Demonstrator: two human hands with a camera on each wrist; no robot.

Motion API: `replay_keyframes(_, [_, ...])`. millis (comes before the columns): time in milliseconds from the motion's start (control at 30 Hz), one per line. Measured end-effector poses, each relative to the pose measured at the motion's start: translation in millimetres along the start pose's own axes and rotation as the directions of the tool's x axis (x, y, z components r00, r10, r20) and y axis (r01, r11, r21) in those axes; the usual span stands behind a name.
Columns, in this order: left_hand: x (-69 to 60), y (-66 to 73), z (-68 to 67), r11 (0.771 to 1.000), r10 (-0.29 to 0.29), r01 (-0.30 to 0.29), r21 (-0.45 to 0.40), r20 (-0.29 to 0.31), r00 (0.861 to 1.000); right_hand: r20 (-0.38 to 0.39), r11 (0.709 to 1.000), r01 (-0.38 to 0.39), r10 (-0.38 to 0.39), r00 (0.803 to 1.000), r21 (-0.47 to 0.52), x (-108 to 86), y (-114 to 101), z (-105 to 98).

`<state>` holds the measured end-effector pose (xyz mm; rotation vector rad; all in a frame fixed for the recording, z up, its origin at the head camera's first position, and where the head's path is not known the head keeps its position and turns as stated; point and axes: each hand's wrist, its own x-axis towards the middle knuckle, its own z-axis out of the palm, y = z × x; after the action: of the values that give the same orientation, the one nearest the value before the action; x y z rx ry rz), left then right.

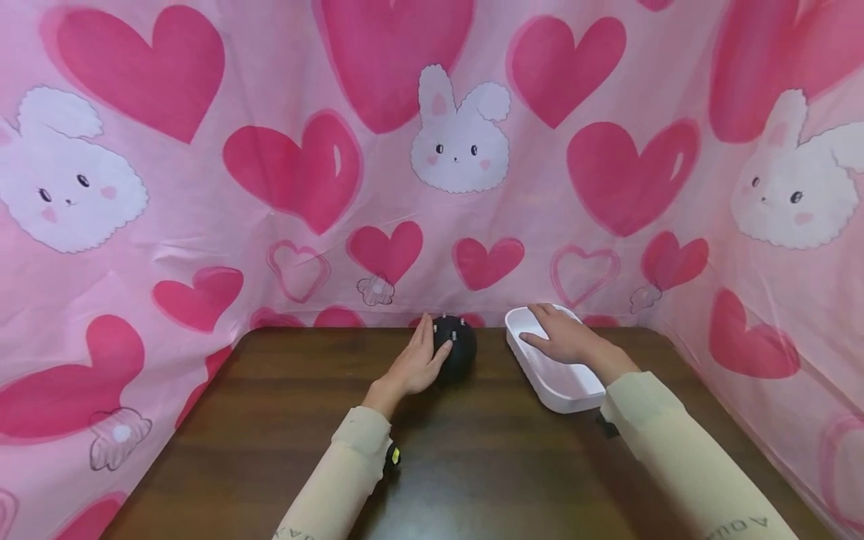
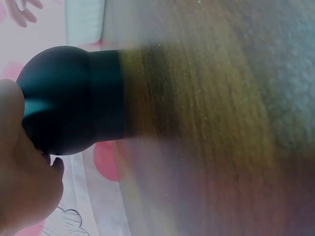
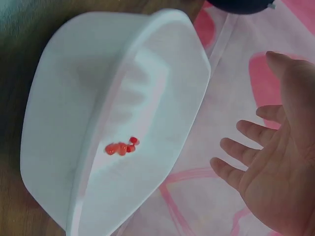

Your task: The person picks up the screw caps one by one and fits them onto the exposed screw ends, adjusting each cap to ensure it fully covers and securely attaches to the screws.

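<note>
A dark round object (image 1: 459, 356) with small metallic studs on top stands at the table's back edge; the left wrist view shows its rounded body (image 2: 64, 98) on a narrower base. My left hand (image 1: 420, 360) touches its left side, thumb and fingers extended. Right of it lies a white oblong tray (image 1: 574, 405). Above the tray hovers my right hand (image 1: 567, 337), fingers spread and holding nothing. Several small red pieces (image 3: 121, 147) rest inside the tray (image 3: 59, 98) in the right wrist view, with my right hand (image 3: 280, 152) beyond its rim.
The brown wooden table (image 1: 283, 450) is bounded at the back and sides by a pink cloth (image 1: 378, 172) with hearts and rabbit faces. A gap of table surface separates the dark object from the tray.
</note>
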<state>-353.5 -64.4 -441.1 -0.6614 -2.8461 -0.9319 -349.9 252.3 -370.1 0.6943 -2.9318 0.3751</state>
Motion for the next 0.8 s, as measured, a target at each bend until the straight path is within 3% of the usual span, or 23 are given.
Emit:
replay_keyframes(133, [-1.8, -1.3, 4.3, 1.0, 0.003, -0.003, -0.006, -0.004, 1.0, 0.034, 0.999, -0.034, 0.033, 0.999, 0.04, -0.1, 9.5, 1.1])
replay_keyframes(367, [-2.3, -3.0, 6.7, 1.0, 0.003, -0.003, -0.011, -0.017, 1.0, 0.045, 0.995, -0.028, 0.024, 0.999, 0.1, 5.7, 25.2, -1.8])
replay_keyframes(800, [-6.8, -9.5, 1.5, 1.0, -0.023, 0.023, -0.005, -0.02, 1.0, 0.177, 0.996, -0.061, 0.048, 0.983, 0.07, 31.0, 41.9, -0.3])
